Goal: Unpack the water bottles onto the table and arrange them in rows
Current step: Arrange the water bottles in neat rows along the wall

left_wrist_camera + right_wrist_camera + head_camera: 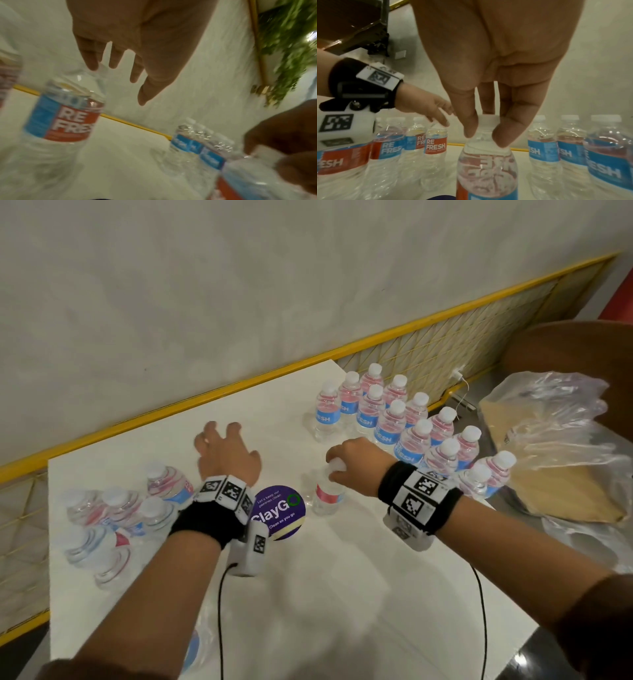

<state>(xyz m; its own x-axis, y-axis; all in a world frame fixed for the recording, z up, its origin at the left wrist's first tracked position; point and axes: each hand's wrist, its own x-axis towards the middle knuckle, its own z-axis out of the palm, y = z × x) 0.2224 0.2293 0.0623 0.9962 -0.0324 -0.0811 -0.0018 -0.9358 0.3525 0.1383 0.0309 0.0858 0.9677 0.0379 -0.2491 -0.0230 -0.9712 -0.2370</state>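
Note:
My right hand (337,464) pinches the white cap of one clear water bottle (327,494) with a red and blue label. The bottle stands upright on the white table (342,583), right of a purple sticker. In the right wrist view, thumb and fingers (502,135) close round the cap above the bottle's body (488,171). My left hand (224,440) hovers with fingers spread and holds nothing, just beyond a bunched group of bottles (120,515) at the table's left. Several bottles stand in rows (397,422) at the far right corner.
A round purple sticker (279,511) lies flat between my hands. Crumpled clear plastic wrap (555,433) over a cardboard sheet lies off the table's right side. A yellow-framed mesh rail (428,344) and a pale wall run behind the table.

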